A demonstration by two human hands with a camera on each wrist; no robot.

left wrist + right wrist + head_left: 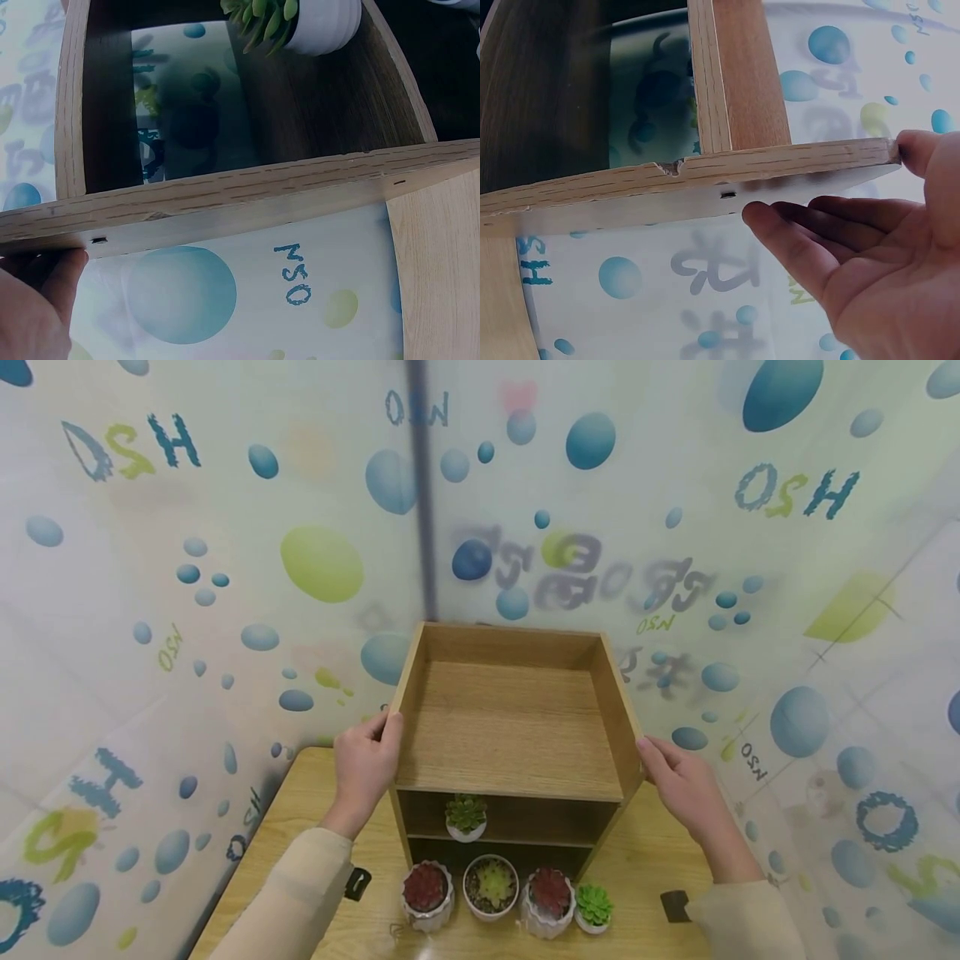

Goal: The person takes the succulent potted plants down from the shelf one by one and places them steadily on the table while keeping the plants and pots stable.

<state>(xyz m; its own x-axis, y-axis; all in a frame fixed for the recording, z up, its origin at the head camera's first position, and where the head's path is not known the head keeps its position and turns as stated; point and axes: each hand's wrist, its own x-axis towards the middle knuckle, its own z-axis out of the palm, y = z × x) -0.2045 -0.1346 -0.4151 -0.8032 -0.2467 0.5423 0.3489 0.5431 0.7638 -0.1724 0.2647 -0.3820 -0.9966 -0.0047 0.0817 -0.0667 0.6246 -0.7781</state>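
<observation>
A small wooden shelf point(517, 727) stands on the table, its top tray facing me. My left hand point(367, 760) grips the upper part of its left side panel, the thumb at the edge. In the left wrist view, fingers point(66, 281) lie against that panel's outer face. On the other side, my right hand point(678, 781) touches the right side panel point(795, 159). Its thumb tip meets the panel's end, while the fingers extend loosely beside the outer face. A green succulent in a white pot point(467, 818) sits on the shelf's middle level, towards the left.
Before the shelf, a row of potted succulents includes a red one point(426, 893), a yellow-green one point(491, 887), another red one point(549, 897) and a small bright green one point(593, 907). Patterned curtains point(225, 610) surround the wooden table point(300, 802) at the back and sides.
</observation>
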